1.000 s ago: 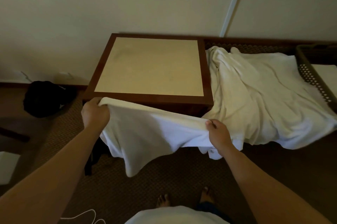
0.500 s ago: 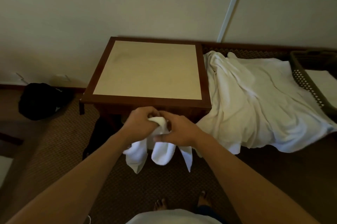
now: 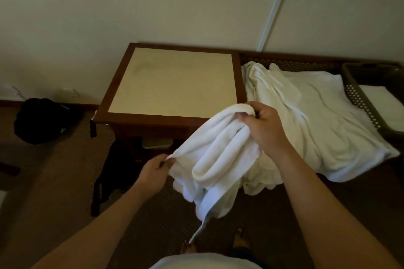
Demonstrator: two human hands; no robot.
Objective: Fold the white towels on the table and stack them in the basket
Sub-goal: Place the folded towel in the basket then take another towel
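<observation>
Head view showed a white towel [image 3: 218, 155] held in the air in front of the near edge of the table [image 3: 175, 80], bunched into loose lengthwise rolls with one end hanging toward the floor. The right hand [image 3: 262, 128] gripped its upper end, fingers curled round the gathered cloth, while the left hand [image 3: 153, 170] pinched a lower left edge between thumb and fingers. Neither hand was spread or idle.

As a judgement, this towel was only at the start of its fold: it was doubled over but not flat or squared, and it had not been laid on the bare tabletop. To the right, a heap of unfolded towels [image 3: 310, 120] lay draped over a low bench, so a good part of the work was left. Farther right, the basket [image 3: 358, 98] held what looked like a flat white folded towel [image 3: 384, 104], though the edge of the picture cut it off and I could not count how many were stacked.

A dark bag [image 3: 41, 120] sat on the carpet at far left. No brand, label or writing could be read anywhere.
</observation>
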